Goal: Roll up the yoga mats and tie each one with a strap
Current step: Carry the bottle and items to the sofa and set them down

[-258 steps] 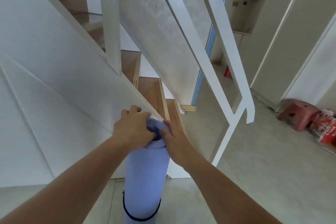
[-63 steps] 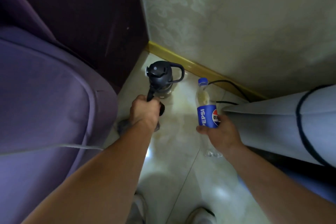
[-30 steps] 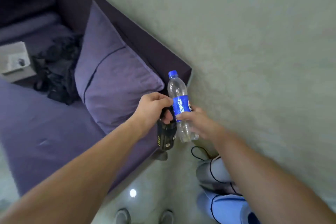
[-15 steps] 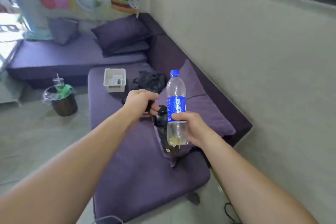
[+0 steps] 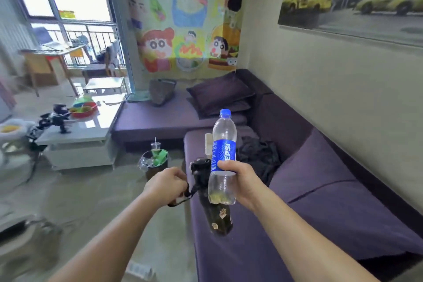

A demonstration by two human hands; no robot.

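Two grips, both full, neither on a mat. Left grip (image 5: pixel 167 182) clenched on the thin black carry loop (image 5: pixel 180 200) of a dark flask (image 5: pixel 217 217), hanging just right of and below it, long axis tipped, lid toward the grip, base down and away. Right grip (image 5: pixel 241 178) wrapped round the middle of a Pepsi bottle (image 5: pixel 224 149), held upright, blue cap up, a little yellowish liquid at the bottom, side by side with the flask and seemingly touching it. Outward from there: purple sofa (image 5: pixel 320 201) under and to the right of the right grip, black clothing (image 5: pixel 258 158) heaped on it just beyond the bottle; a lined bin (image 5: pixel 154 165) on the floor just beyond the left grip; a white low counter (image 5: pixel 75 144) well off to the left. No yoga mat and no strap anywhere in view: direction from the grips, run of the long axis and nearer grip all impossible to tell. Judged from this alone: no rolling or tying possible before emptying both grips, with the sofa seat the closest set-down for the right and the floor by the bin the closest for the left.
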